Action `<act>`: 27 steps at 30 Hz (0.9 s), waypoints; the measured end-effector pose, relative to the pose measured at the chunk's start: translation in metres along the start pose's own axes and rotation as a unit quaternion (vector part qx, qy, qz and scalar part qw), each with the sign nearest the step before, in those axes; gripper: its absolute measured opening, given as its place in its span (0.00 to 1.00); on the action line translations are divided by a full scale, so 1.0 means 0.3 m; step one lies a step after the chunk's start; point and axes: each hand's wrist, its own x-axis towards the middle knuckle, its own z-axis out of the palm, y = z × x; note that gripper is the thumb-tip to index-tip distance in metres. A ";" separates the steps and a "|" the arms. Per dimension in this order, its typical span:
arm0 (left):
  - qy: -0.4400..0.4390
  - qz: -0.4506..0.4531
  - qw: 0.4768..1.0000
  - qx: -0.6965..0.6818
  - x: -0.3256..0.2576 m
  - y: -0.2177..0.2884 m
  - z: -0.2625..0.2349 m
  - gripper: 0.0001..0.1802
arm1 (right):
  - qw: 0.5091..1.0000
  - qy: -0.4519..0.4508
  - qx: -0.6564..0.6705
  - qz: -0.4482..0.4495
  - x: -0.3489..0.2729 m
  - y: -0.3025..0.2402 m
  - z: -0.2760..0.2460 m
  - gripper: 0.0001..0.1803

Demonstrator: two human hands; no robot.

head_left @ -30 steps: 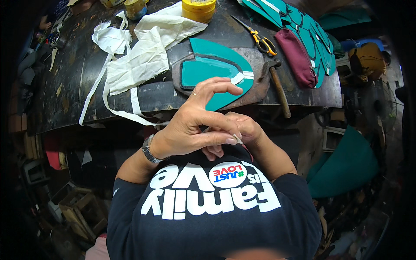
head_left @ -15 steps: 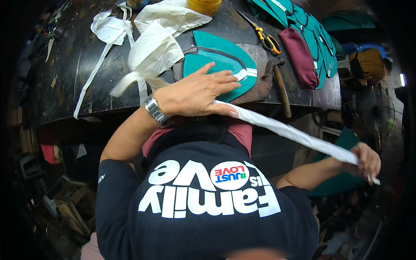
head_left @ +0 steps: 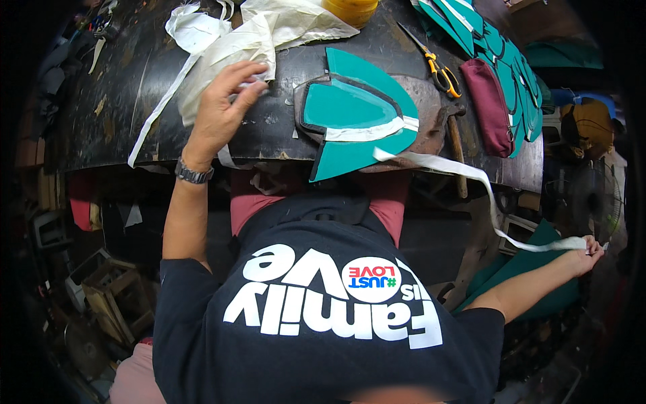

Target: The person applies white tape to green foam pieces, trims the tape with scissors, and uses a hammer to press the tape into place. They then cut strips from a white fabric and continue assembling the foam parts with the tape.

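Note:
My right hand (head_left: pixel 589 250), far out to the right, is closed on one end of a long white fabric strip (head_left: pixel 486 180). The strip sags in a curve and its other end lies by the lower edge of a green piece (head_left: pixel 336 161). That piece has a rounded tip, black edging and a white band (head_left: pixel 363 131) across it. My left hand (head_left: pixel 225 101) is raised over crumpled off-white cloth (head_left: pixel 195 84), thumb and fingers curved and apart, slightly blurred. A brown leather-like pad (head_left: pixel 427 101) lies beneath the green piece.
Scissors (head_left: pixel 437 71) with yellow-black handles and a hammer (head_left: pixel 457 148) lie right of the pad. Beyond them are a maroon pouch (head_left: pixel 488 108) and stacked green pieces (head_left: pixel 515 74). A yellow container (head_left: pixel 351 10) stands at the back of the dark table (head_left: pixel 141 101).
My left hand has lifted off the green piece and the strip, moving left to the cloth. The strip has gone from taut to slack. My right hand still holds its end.

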 end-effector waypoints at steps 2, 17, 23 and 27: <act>0.048 -0.029 0.998 0.008 -0.011 0.019 -0.003 0.14 | 0.987 -0.145 -0.059 0.042 -0.069 0.075 0.079 0.06; -0.056 0.171 0.978 0.108 -0.053 0.053 0.323 0.18 | 0.623 -0.511 -0.401 0.435 -1.264 1.244 0.800 0.08; -0.022 0.170 0.976 0.136 -0.071 0.046 0.340 0.17 | 0.615 -0.496 -0.439 0.428 -1.286 1.298 0.765 0.08; -0.045 0.137 0.982 0.120 -0.066 0.049 0.329 0.20 | 0.607 -0.494 -0.472 0.405 -1.293 1.300 0.775 0.08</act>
